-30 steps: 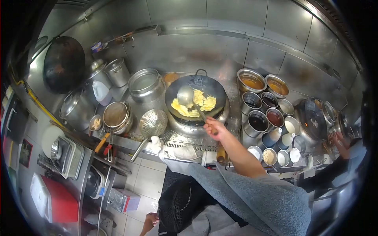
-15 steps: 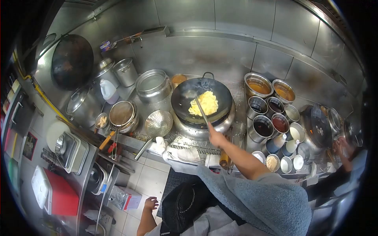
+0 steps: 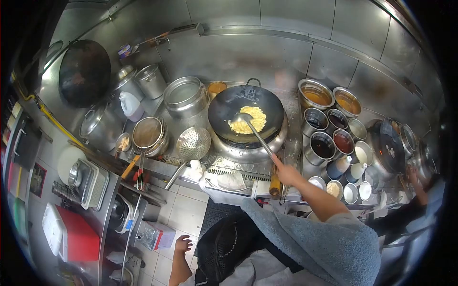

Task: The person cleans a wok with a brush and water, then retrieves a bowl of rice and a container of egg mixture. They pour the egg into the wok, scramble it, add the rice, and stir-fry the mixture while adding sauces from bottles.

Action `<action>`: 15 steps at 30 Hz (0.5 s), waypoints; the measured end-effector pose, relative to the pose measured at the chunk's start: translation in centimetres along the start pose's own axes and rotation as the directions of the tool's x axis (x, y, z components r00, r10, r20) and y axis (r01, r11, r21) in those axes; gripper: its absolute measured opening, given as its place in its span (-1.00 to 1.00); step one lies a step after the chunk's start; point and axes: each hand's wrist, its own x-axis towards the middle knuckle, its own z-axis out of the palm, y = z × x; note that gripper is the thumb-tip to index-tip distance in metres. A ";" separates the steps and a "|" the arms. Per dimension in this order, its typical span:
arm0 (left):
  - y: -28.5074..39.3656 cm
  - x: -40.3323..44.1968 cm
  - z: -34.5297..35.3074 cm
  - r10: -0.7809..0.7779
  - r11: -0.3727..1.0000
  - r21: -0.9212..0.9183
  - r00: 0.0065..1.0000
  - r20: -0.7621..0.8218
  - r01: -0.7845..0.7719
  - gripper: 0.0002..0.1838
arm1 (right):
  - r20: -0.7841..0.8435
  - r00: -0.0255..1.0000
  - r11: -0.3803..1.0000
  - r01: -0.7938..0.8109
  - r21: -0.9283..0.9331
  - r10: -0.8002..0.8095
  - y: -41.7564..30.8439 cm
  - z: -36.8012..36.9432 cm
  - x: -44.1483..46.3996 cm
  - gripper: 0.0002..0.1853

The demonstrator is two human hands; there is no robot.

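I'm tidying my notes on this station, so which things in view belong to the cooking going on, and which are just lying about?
In use:
right hand, gripping the ladle
wok
yellow food in it

Apparently just lying about:
perforated strainer
plastic jug
large dark pan by the wall
red cooler

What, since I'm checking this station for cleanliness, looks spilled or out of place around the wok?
Pale bits lie scattered on the grey steel stovetop in front of the round black metal wok. Being outside it, they look spilled, though what they are is unclear.
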 end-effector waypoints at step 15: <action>-1.6 1.9 -0.5 -0.061 0.998 0.010 0.998 0.032 0.061 -0.53 | 0.038 0.985 -0.116 -0.019 0.993 0.168 -7.9 3.5 2.3 -0.15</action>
